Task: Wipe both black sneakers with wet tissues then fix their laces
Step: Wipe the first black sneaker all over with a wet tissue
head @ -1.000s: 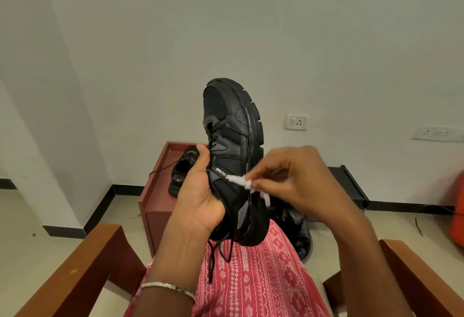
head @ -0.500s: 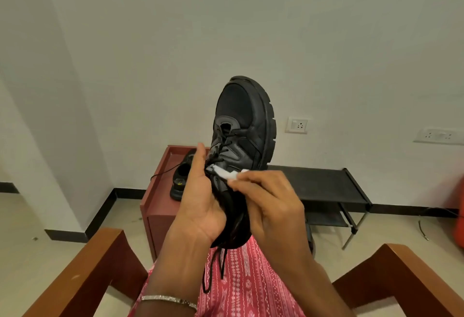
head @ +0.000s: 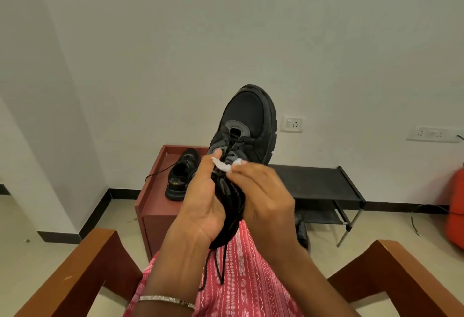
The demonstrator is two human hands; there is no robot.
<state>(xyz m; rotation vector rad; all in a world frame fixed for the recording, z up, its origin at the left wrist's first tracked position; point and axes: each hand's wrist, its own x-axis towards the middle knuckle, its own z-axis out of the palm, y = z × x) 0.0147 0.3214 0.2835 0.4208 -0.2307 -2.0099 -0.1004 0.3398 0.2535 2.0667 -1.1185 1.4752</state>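
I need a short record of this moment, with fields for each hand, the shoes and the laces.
left hand: grips the held sneaker, toe pointing up
right hand: pinches the wet tissue against the lace area
second sneaker: sits on the red-brown cabinet
laces: hang loose over the pink patterned lap

A reddish-brown cabinet (head: 160, 206) stands against the wall ahead of me, its top edged by a low raised rim. My second black sneaker (head: 181, 174) sits on that top, one lace (head: 160, 173) trailing loose across it. Just to the right stands a black shoe rack (head: 319, 182) with two tiers; the top tier is bare, and something dark, maybe another shoe, lies near its lower tier. Both pieces stand on the pale tiled floor (head: 376, 218).
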